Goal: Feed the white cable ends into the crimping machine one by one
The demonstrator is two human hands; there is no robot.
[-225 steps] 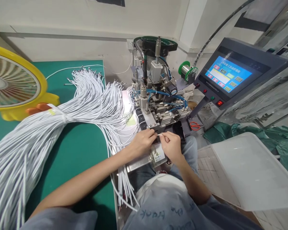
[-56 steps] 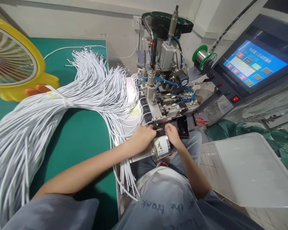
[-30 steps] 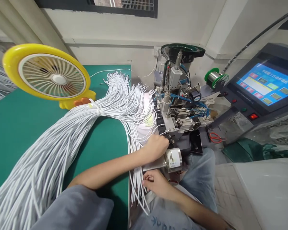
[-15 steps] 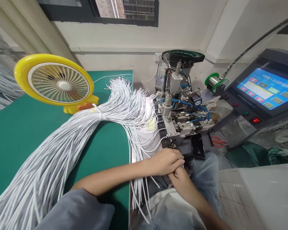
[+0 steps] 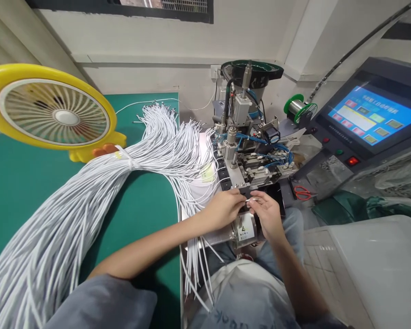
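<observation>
At the front edge of the soldering machine (image 5: 238, 171), my left hand (image 5: 222, 210) is closed in a pinch on a white cable (image 5: 247, 200). Only a short end of that cable shows between my hands. My right hand (image 5: 267, 212) faces it from the right, thumb and fingertips closed on the same end. More white cables (image 5: 188, 151) lie left of the machine, tied into a thick bundle, and several run over to its black front rail. Below my hands is a metal cylinder with a white label (image 5: 245, 228).
A yellow fan (image 5: 66, 117) stands on the green table (image 5: 144, 201) beside the bundle. Right of the machine are a solder wire spool (image 5: 297, 109), a lit control screen (image 5: 373, 116) and red-handled scissors (image 5: 303, 193). A dark phone (image 5: 277, 194) lies partly behind my right hand.
My hands, resting one on the other before, have come apart and moved up to the machine's front edge, with a cable end now between them. The view has shifted slightly right.
</observation>
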